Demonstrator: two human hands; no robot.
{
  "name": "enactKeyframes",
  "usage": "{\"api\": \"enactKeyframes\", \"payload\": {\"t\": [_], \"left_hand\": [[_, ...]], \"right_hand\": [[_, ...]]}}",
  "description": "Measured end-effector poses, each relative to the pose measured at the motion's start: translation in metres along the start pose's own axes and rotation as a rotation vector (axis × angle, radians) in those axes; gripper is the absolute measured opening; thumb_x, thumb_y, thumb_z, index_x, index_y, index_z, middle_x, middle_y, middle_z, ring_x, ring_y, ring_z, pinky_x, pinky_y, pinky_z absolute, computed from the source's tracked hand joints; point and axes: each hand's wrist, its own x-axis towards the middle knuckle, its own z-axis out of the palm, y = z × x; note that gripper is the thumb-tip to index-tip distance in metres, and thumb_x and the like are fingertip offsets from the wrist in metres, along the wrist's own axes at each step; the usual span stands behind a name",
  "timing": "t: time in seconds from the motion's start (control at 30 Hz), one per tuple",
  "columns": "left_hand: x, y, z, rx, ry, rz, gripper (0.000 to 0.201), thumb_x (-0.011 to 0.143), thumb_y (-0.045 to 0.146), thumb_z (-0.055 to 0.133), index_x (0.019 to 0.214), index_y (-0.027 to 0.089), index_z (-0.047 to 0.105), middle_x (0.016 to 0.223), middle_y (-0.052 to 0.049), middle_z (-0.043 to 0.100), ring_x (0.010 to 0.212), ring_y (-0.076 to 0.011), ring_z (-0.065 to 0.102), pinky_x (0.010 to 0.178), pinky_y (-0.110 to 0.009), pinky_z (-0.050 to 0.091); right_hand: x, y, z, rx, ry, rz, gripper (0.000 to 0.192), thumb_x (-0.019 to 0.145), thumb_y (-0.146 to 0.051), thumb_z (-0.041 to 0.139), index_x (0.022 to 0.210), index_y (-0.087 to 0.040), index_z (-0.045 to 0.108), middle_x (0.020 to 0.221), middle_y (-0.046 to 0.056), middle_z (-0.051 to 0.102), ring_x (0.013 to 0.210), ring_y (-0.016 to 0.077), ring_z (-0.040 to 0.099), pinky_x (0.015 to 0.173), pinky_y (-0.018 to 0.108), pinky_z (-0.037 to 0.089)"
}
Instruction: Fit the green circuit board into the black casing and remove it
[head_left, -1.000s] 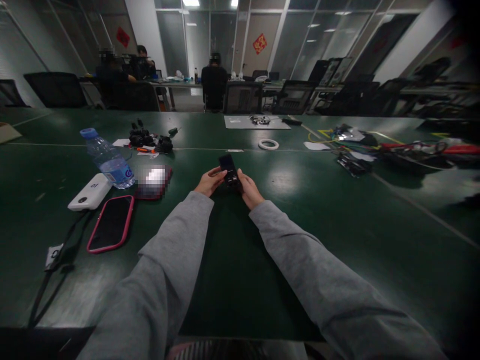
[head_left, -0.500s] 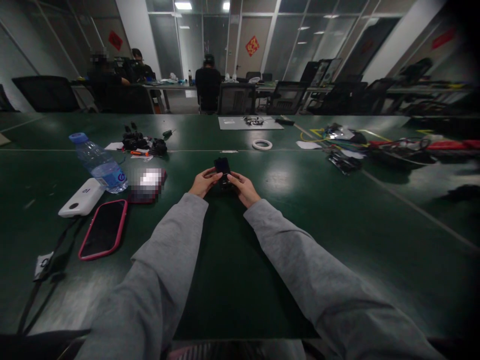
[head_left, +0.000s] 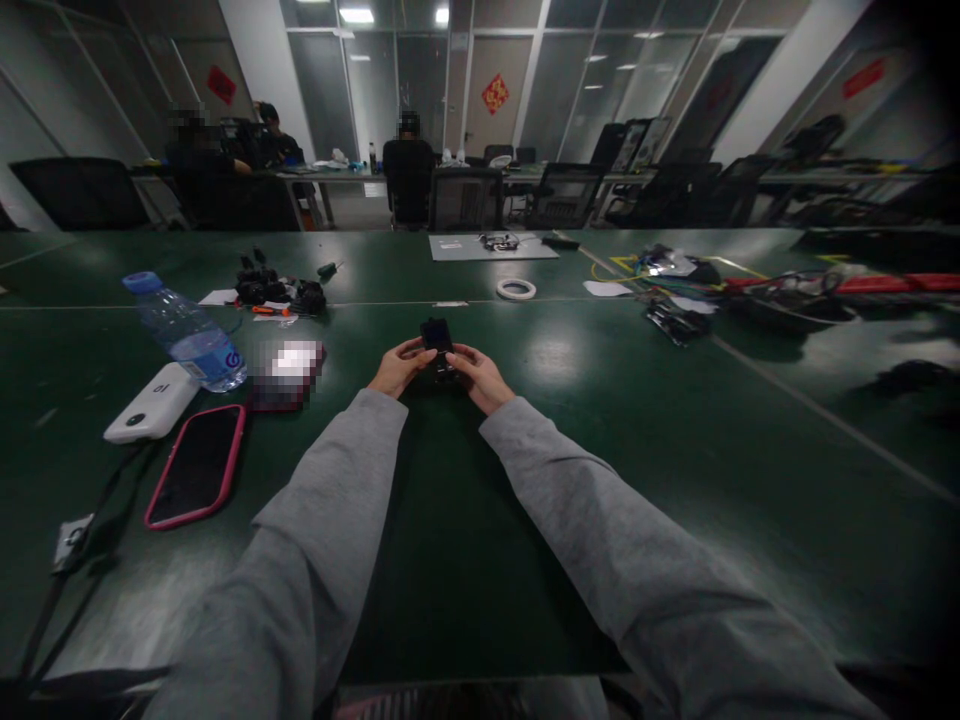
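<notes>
Both of my arms, in grey sleeves, reach out over a dark mat on the green table (head_left: 675, 420). Between the hands is a small black device (head_left: 436, 336), held upright just above the table top. My left hand (head_left: 396, 368) grips its left side with the thumb on the front. My right hand (head_left: 480, 378) grips its right side, fingers curled around it.
At the left lie a phone in a pink case (head_left: 196, 464), a white power bank (head_left: 152, 402) with a cable, a water bottle (head_left: 184, 331) and black parts (head_left: 274, 291). A tape ring (head_left: 515, 289), grey mat (head_left: 491, 246) and tangled cables (head_left: 720, 285) lie farther off. People sit at far desks.
The black device has tipped more upright and drawn closer between my hands. The view has shifted slightly, so the things on the table sit further left in the picture.
</notes>
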Motion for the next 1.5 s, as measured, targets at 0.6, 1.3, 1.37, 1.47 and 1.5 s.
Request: {"api": "enactKeyframes", "payload": {"t": [0.6, 1.3, 1.37, 1.47, 1.5], "left_hand": [[-0.006, 0.006, 0.007, -0.035, 0.042, -0.034, 0.048, 0.069, 0.026, 0.082, 0.109, 0.015, 0.057, 0.091, -0.005, 0.069, 0.072, -0.0104, 0.067, 0.075, -0.025, 0.052], [-0.005, 0.005, 0.003, 0.045, -0.011, -0.02, 0.065, 0.056, 0.017, 0.089, 0.111, 0.013, 0.054, 0.084, -0.004, 0.071, 0.071, -0.0116, 0.066, 0.077, -0.027, 0.052], [-0.003, 0.005, 0.004, -0.004, 0.031, -0.039, 0.057, 0.063, 0.027, 0.087, 0.109, 0.015, 0.057, 0.081, -0.003, 0.07, 0.068, -0.0108, 0.065, 0.074, -0.025, 0.051], [-0.001, 0.008, 0.007, -0.113, 0.041, -0.117, 0.056, 0.076, 0.062, 0.066, 0.104, 0.013, 0.063, 0.084, -0.008, 0.071, 0.078, -0.0173, 0.068, 0.076, -0.029, 0.053], [-0.002, 0.009, 0.009, -0.151, 0.012, -0.149, 0.066, 0.078, 0.072, 0.055, 0.103, 0.012, 0.064, 0.087, -0.011, 0.071, 0.084, -0.0204, 0.069, 0.078, -0.031, 0.054]], "right_hand": [[0.002, 0.001, 0.006, 0.01, 0.095, -0.025, 0.062, 0.05, -0.036, 0.09, 0.096, -0.017, 0.053, 0.084, -0.002, 0.061, 0.072, 0.0079, 0.059, 0.064, 0.019, 0.047], [0.0, -0.002, 0.008, 0.044, 0.105, -0.009, 0.065, 0.042, -0.039, 0.092, 0.087, -0.017, 0.05, 0.079, -0.004, 0.06, 0.071, 0.007, 0.058, 0.065, 0.018, 0.048], [-0.003, -0.002, 0.011, 0.021, 0.069, -0.004, 0.063, 0.045, -0.042, 0.091, 0.087, -0.017, 0.05, 0.081, -0.003, 0.06, 0.073, 0.0077, 0.058, 0.066, 0.019, 0.049], [-0.008, 0.0, 0.02, -0.048, 0.006, 0.012, 0.061, 0.05, -0.045, 0.089, 0.089, -0.018, 0.05, 0.081, -0.003, 0.06, 0.071, 0.008, 0.057, 0.063, 0.02, 0.048], [-0.01, 0.001, 0.025, -0.061, -0.014, 0.024, 0.06, 0.052, -0.046, 0.088, 0.089, -0.018, 0.05, 0.08, -0.003, 0.059, 0.07, 0.0078, 0.056, 0.062, 0.02, 0.047]]}}
